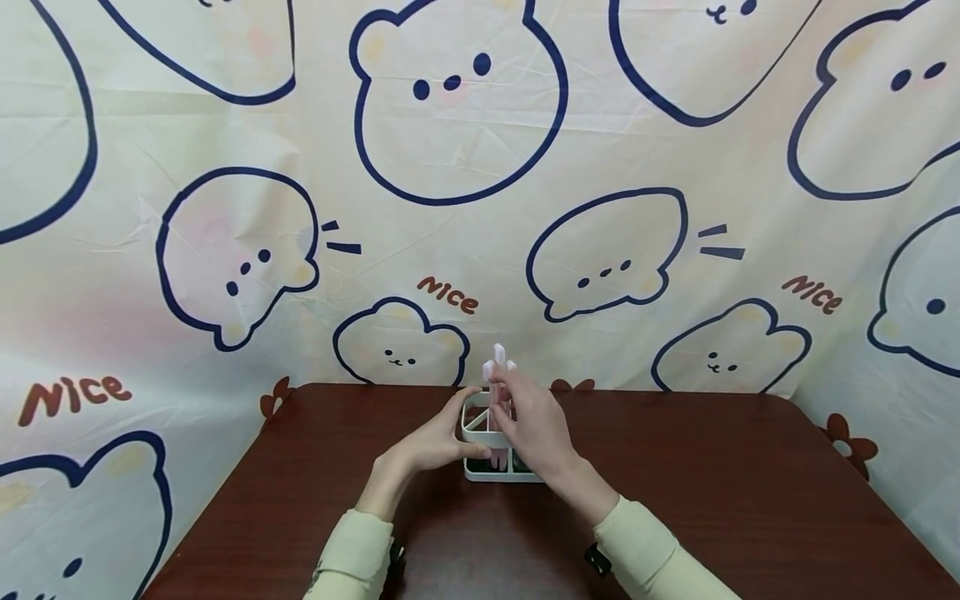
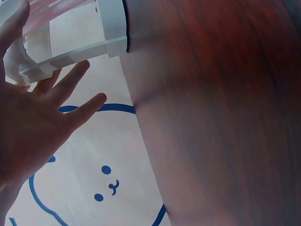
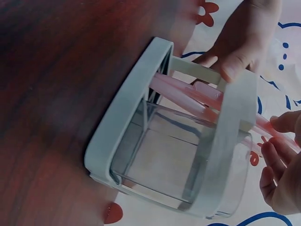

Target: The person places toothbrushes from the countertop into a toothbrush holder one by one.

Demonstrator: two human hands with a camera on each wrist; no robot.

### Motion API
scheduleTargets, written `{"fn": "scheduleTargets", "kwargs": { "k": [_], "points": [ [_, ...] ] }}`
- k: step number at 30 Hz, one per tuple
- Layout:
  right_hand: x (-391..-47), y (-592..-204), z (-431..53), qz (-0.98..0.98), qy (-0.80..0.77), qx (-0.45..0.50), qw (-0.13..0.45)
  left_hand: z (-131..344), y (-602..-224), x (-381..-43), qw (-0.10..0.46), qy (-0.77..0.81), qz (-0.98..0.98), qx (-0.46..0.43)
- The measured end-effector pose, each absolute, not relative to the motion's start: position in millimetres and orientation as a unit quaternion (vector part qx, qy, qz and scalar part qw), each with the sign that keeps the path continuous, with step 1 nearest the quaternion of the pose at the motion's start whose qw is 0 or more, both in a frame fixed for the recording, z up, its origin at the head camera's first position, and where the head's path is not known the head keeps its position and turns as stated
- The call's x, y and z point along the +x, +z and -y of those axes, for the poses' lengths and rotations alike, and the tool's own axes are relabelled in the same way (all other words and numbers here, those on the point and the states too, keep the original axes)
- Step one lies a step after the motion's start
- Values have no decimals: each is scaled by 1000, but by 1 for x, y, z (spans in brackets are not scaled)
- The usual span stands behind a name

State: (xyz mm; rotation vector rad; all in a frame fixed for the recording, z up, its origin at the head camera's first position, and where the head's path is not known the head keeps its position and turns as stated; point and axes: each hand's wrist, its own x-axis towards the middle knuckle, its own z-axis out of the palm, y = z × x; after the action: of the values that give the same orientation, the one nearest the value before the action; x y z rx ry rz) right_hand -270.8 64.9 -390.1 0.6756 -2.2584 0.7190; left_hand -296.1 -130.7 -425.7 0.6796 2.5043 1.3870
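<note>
A pale grey-green open-frame holder (image 1: 483, 437) stands on the table, with dividers in its top. My left hand (image 1: 427, 442) grips its upper frame from the left, thumb at the front and forefinger at the back; the other fingers spread loosely in the left wrist view. Several translucent pink sticks (image 3: 183, 96) stand tilted through the holder's top, down to its base; their pale tops (image 1: 499, 357) rise above my right hand (image 1: 536, 417). In the right wrist view, that hand pinches the sticks' upper part between thumb and fingers. A clear cup (image 3: 162, 155) sits in the holder's right side.
The dark brown wooden table (image 1: 675, 483) stretches out to both sides of the holder. Behind it hangs a cream cloth (image 1: 622, 350) printed with blue-outlined bears, close to the table's far edge.
</note>
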Motion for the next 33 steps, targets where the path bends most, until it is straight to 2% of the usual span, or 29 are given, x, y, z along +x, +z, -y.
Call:
{"fn": "scheduleTargets", "kwargs": {
  "k": [21,33],
  "points": [
    [-271,-408,-69,880,237,230,341,131,-427,-296,94,472,-847,227],
    [-270,-414,-71,873,291,224,321,130,-427,-295,91,476,-843,231]
  ]
}}
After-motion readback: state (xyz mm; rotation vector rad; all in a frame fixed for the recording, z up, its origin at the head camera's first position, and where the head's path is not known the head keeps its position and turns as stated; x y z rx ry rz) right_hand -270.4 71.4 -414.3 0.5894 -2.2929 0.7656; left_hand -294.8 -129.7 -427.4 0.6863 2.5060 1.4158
